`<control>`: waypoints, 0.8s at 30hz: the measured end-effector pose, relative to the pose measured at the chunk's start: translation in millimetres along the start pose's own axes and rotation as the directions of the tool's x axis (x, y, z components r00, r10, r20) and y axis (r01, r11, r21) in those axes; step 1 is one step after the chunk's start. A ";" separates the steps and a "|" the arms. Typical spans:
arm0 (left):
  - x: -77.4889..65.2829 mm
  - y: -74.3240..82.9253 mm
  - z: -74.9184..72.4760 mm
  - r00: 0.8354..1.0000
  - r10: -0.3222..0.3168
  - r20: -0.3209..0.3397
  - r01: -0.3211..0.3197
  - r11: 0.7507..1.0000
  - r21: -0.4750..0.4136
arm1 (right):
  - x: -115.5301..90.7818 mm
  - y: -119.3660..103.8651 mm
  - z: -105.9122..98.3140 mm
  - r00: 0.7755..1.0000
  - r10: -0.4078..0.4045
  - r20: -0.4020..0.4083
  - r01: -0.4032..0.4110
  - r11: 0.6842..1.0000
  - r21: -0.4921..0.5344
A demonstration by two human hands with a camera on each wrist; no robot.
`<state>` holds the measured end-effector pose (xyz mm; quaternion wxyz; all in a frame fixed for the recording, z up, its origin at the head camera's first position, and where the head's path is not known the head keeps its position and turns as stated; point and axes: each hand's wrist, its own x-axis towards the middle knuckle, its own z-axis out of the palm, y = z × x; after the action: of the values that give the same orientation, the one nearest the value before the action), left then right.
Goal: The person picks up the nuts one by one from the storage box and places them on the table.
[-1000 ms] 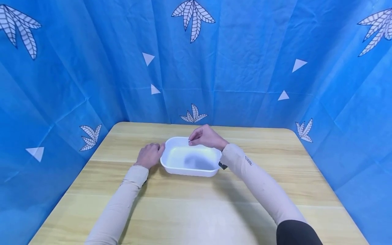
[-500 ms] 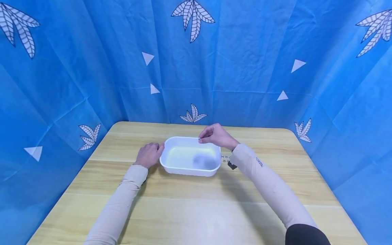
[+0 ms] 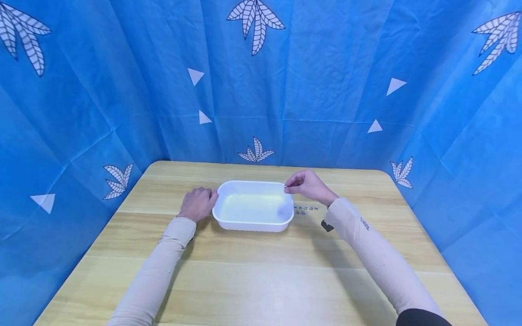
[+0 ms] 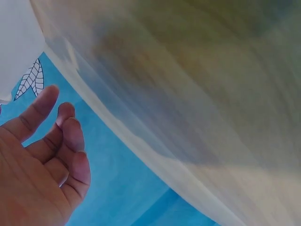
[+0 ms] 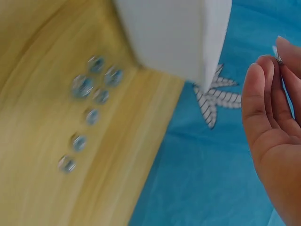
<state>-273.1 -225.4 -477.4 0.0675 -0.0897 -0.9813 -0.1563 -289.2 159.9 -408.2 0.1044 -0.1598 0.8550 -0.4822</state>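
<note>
A white plastic basin (image 3: 244,225) with rounded corners sits on the table. My left hand (image 3: 197,203) lies at its left end, thumb at the rim, fingers relaxed; the left wrist view shows its fingers (image 4: 75,136) loosely bent, holding nothing. My right hand (image 3: 306,184) is raised at the basin's back right corner. Between thumb and fingertips it pinches a small shiny gem (image 5: 278,55), mostly hidden by the fingers. Several small clear round gems (image 3: 305,208) lie on the wood just right of the basin, seen larger as faceted gems (image 5: 82,86) in the right wrist view.
The light wooden table (image 3: 253,271) has rounded back corners. Blue curtains (image 3: 334,68) with white leaf prints stand behind it and along both sides. A small black piece (image 3: 327,225) shows under the right sleeve.
My right hand has moved right, from over the basin to its back right corner, still pinching, which uncovers the gems on the table. My left hand stays at the left rim.
</note>
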 end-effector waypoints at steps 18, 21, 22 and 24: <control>-0.8 -0.2 3.0 1.000 -0.003 0.009 0.003 1.000 -0.018 | -29.6 52.0 -13.4 0.999 0.036 -0.010 -0.036 0.998 -0.047; 0.1 -0.7 2.2 1.000 -0.006 0.004 0.006 1.000 -0.028 | -33.2 60.0 -13.3 0.999 0.039 -0.016 -0.040 0.997 -0.072; 0.0 -1.1 2.2 1.000 -0.006 0.002 0.006 0.999 -0.034 | -34.4 62.1 -13.2 0.999 0.038 -0.014 -0.039 0.996 -0.080; 0.0 -1.6 1.9 1.000 -0.007 0.001 0.007 0.999 -0.045 | -37.0 65.6 -13.1 0.999 0.042 -0.008 -0.043 0.995 -0.091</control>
<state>-273.6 -226.4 -479.7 0.0643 -0.0878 -0.9779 -0.1787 -270.6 215.8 -456.9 0.1047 -0.1446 0.8796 -0.4409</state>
